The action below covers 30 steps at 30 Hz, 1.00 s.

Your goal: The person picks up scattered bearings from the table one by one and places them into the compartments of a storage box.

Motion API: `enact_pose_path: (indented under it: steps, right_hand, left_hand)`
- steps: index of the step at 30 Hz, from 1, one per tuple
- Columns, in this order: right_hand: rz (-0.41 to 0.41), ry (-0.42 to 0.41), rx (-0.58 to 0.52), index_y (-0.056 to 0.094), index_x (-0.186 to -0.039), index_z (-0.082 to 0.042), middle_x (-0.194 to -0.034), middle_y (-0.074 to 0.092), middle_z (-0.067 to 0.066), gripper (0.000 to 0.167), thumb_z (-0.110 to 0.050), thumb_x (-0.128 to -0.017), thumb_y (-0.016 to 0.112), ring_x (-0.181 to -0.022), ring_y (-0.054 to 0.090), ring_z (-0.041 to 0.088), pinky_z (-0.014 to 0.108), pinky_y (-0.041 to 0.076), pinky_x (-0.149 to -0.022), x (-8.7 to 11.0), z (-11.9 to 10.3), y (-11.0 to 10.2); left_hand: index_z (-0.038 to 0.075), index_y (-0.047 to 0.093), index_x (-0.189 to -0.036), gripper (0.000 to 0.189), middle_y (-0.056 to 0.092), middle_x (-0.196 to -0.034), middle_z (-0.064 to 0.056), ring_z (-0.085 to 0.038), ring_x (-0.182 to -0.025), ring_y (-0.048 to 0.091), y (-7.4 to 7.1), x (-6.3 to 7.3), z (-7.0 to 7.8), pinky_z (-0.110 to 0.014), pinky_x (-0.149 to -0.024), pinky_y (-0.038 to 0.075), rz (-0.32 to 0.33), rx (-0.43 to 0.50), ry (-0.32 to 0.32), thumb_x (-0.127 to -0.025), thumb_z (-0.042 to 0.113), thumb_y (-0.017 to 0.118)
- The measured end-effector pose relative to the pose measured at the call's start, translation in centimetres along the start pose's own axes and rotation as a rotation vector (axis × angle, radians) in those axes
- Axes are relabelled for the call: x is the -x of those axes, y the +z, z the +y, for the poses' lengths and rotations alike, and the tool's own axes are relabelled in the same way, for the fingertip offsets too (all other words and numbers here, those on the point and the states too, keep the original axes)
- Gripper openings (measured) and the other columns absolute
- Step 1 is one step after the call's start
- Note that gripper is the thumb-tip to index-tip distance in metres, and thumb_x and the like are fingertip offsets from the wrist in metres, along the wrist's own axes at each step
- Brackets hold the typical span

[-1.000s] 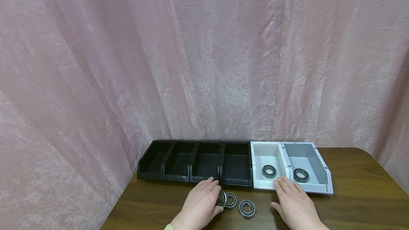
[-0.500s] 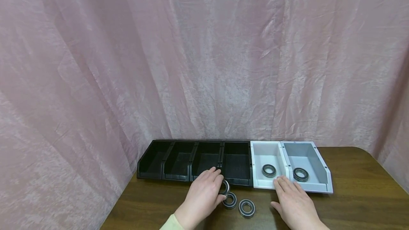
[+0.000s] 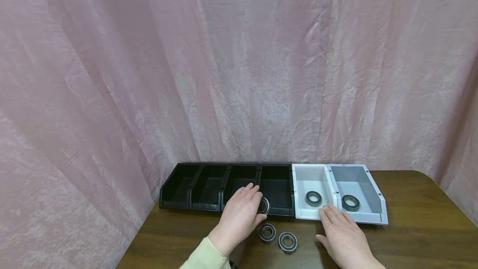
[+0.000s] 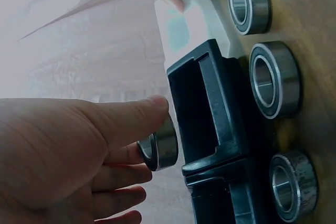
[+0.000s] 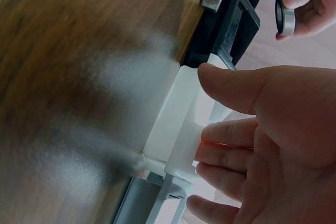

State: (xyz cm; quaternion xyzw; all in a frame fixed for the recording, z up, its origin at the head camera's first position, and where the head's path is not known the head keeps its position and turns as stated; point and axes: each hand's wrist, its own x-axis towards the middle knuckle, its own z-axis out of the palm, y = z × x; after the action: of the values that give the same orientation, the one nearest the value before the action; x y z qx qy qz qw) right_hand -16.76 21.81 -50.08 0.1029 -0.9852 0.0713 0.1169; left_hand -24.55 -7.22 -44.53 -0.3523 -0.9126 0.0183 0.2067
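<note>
My left hand [image 3: 242,215] pinches a ball bearing [image 3: 264,206] between thumb and fingers. It is raised at the front of the black bins, near the fourth one [image 3: 276,190]. In the left wrist view the held bearing [image 4: 160,148] is tilted, its rim under the thumb. My right hand [image 3: 345,235] lies with relaxed fingers at the front lip of the white bin [image 3: 298,214]; the right wrist view shows nothing in its palm. One bearing [image 3: 313,198] lies in the white bin, another [image 3: 350,203] in the grey bin [image 3: 373,220].
Two bearings, a left one [image 3: 267,233] and a right one [image 3: 288,243], lie on the wooden table [image 3: 418,219] between the hands. The left wrist view shows a third table bearing [image 4: 293,186], hidden in the head view. A pink curtain [image 3: 239,74] hangs behind.
My left hand has lifted the bearing and carried it forward from the table to the black bins. My right hand has stayed in place.
</note>
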Motion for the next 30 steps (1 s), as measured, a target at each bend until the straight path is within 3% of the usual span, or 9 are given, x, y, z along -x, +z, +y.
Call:
enact_pose_path:
  steps: [9,30]
  right_hand:
    - [-0.003,0.0,-0.004,0.068,-0.139,0.007,-0.147,0.065,0.027,0.066,-0.033,-0.092,0.091,-0.143,0.057,0.046,0.065,0.044,-0.118,0.0,0.0,0.0]
    - [-0.035,0.017,-0.019,0.066,-0.142,0.008,-0.15,0.063,0.026,0.067,-0.032,-0.093,0.09,-0.144,0.056,0.046,0.066,0.042,-0.118,-0.1,0.0,-0.2]
  left_hand:
    - [0.007,0.075,-0.13,0.055,0.071,-0.145,-0.014,-0.031,-0.142,0.063,-0.1,-1.4,-0.2,-0.048,-0.12,0.048,0.024,-0.018,0.005,-0.093,0.045,0.091]
    - [0.008,0.075,-0.135,0.054,0.071,-0.145,-0.012,-0.029,-0.142,0.063,1.8,-4.2,-1.1,-0.047,-0.121,0.047,-0.045,-0.028,-0.043,-0.096,0.042,0.088]
